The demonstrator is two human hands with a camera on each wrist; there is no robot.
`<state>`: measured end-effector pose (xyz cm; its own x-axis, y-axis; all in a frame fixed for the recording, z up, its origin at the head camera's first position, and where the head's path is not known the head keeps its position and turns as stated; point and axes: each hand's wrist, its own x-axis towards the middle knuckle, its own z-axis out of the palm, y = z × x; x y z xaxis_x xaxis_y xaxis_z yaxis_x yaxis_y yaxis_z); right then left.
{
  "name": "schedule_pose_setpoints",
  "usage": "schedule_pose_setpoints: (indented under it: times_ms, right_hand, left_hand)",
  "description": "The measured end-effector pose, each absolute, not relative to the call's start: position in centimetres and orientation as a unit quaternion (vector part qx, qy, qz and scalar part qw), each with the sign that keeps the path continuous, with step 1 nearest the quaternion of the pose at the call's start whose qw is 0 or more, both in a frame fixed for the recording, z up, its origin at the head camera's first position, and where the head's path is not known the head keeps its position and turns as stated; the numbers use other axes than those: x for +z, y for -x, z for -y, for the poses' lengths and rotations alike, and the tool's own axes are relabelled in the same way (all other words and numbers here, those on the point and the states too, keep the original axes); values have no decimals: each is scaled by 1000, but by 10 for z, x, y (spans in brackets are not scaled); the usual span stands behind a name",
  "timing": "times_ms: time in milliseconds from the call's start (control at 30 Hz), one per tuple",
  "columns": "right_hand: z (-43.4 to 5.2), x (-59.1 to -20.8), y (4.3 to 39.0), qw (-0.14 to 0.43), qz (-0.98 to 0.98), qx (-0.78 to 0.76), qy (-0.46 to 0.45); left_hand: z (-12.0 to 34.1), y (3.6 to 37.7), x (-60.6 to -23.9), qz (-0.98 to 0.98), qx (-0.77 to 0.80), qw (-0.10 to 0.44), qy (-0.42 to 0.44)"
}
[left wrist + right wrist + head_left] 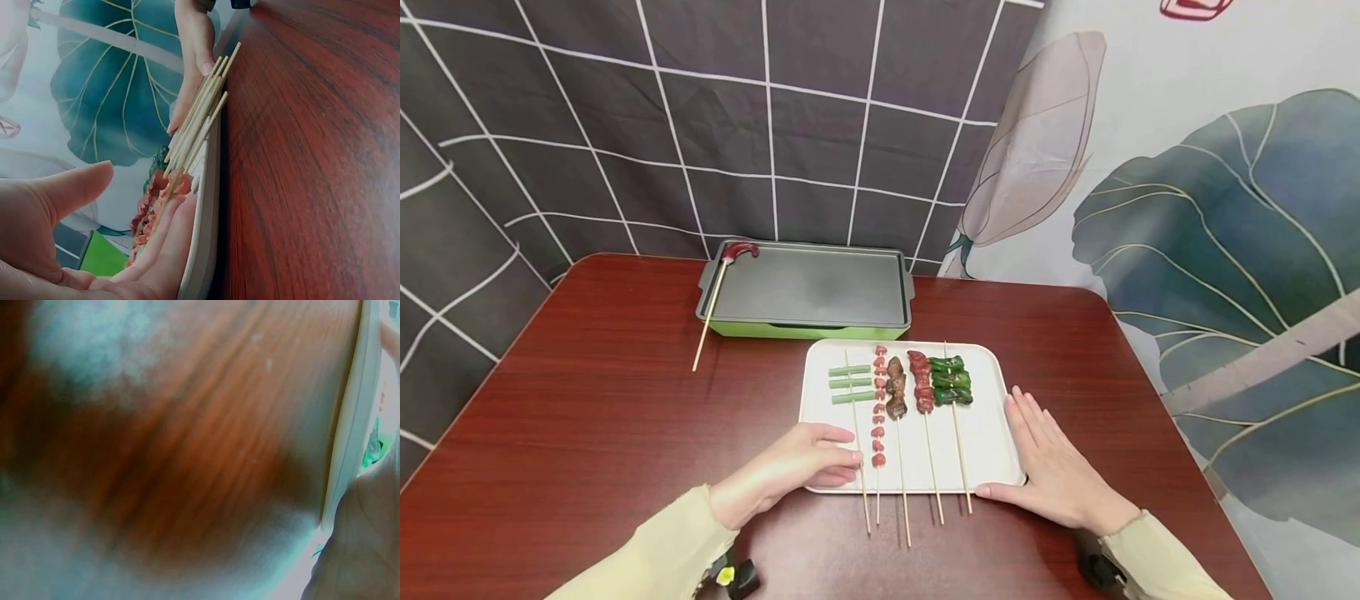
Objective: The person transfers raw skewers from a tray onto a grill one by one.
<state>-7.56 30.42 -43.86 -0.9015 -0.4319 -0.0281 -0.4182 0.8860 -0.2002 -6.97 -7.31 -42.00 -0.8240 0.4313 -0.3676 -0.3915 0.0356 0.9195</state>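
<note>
A white tray (988,442) holds several skewers, their bare sticks reaching over its front edge. From left to right they bear green stalk pieces (852,383), small red pieces (878,432), brown meat chunks (896,388), red meat chunks (922,385) and folded green peppers (952,380). My left hand (816,458) is over the tray's front left corner, fingers extended beside the stick of the green-stalk skewer; in the left wrist view its thumb (81,187) stands apart from the fingers. My right hand (1056,471) rests against the tray's right edge, fingers straight, thumb at the front corner.
Behind the tray stands a grey griddle (812,287) with a green base (805,331). A skewer with a curved dark-red piece (741,250) lies across its left side, its stick jutting over the front. All rest on a reddish-brown wooden table (602,400) against a dark checked cloth (707,125).
</note>
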Motion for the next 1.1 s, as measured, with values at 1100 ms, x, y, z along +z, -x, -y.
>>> schedule_pose_setpoints:
  times_ms: [1100]
  right_hand:
    - [-303,-436,76,52,-972,-94,208]
  left_hand:
    - [97,62,-418,-630,729,267,-4]
